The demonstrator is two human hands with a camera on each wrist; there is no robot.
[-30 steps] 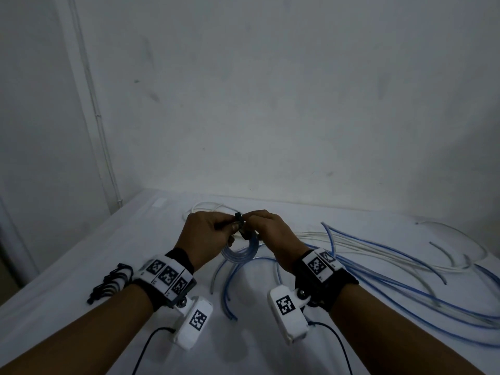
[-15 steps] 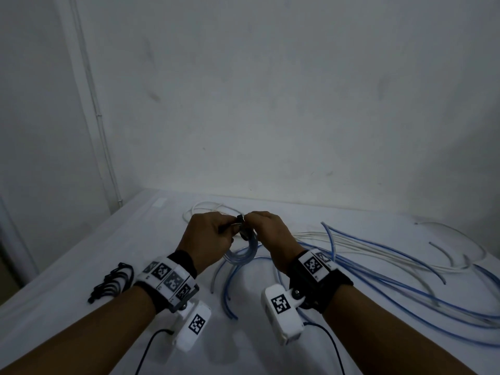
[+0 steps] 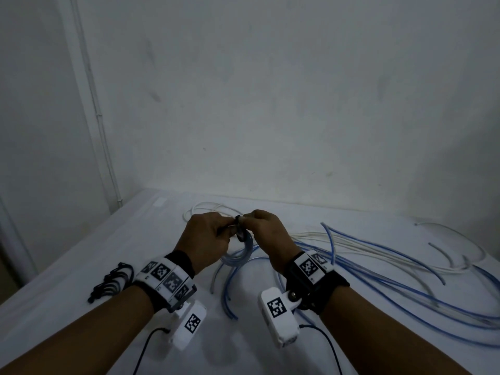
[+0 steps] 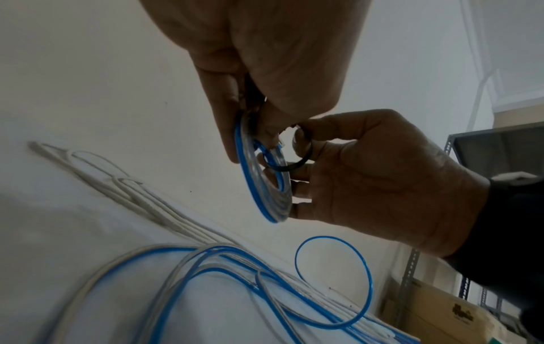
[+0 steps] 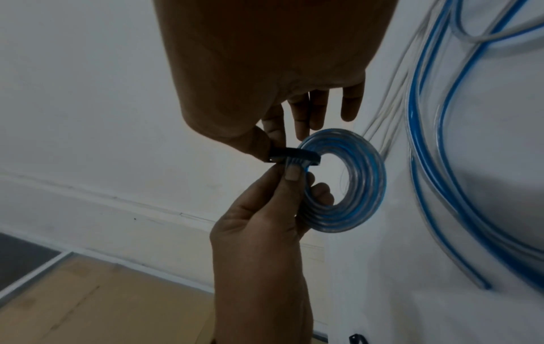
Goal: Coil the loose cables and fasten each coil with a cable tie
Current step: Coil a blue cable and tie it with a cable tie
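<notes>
Our left hand (image 3: 207, 236) gripped the blue coil (image 5: 347, 181); our right hand (image 3: 266, 234) pinched the black cable tie (image 5: 290, 155) looped through it.

Blue-and-clear coil (image 5: 350, 181), black cable tie (image 5: 291, 156), white table (image 3: 81, 266).

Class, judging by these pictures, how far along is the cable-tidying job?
Done: one blue cable is wound into a small coil. In hand: the left hand and right hand are closing a black cable tie round it. Left: loose blue and white cables still sprawl across the table; spare ties wait.
</notes>
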